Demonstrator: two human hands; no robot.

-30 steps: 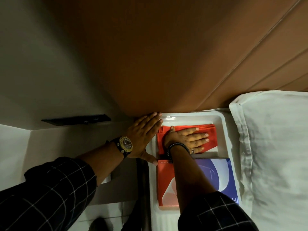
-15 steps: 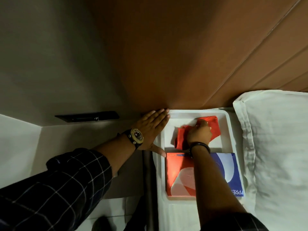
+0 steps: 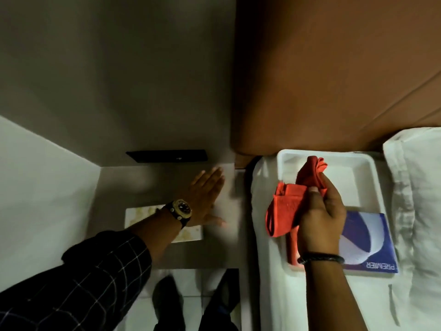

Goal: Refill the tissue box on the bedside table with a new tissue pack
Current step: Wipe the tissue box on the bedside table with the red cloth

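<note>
A person in a dark checked sleeve [image 3: 78,283] leans over a bedside table [image 3: 167,182] and the edge of a bed [image 3: 267,271]. The right hand [image 3: 319,216] is clenched round a bunched red cloth [image 3: 288,206], holding it up above a white tray [image 3: 358,177] that lies on the bed sheet just beside a white pillow [image 3: 415,199]. A black bracelet [image 3: 321,258] circles that wrist. The new tissue pack [image 3: 367,244] (blue and white, lettered "PREMIER") lies flat in the near end of the tray, partly hidden by the right hand and forearm, with a strip of red showing along its left edge. The left hand [image 3: 205,197], fingers straight and together and thumb spread, is extended flat over the table and grasps nothing; whether the palm touches the surface cannot be told through the blur. A gold-and-black watch [image 3: 180,209] sits on that wrist. Under the left forearm a pale square card with a yellowish pattern [image 3: 140,216] rests on the table. A flat black panel [image 3: 167,156] is set against the grey wall behind it, and a brown padded headboard [image 3: 334,75] rises behind the tray. Dark shoes [image 3: 167,297] stand on the tiled floor below.
</note>
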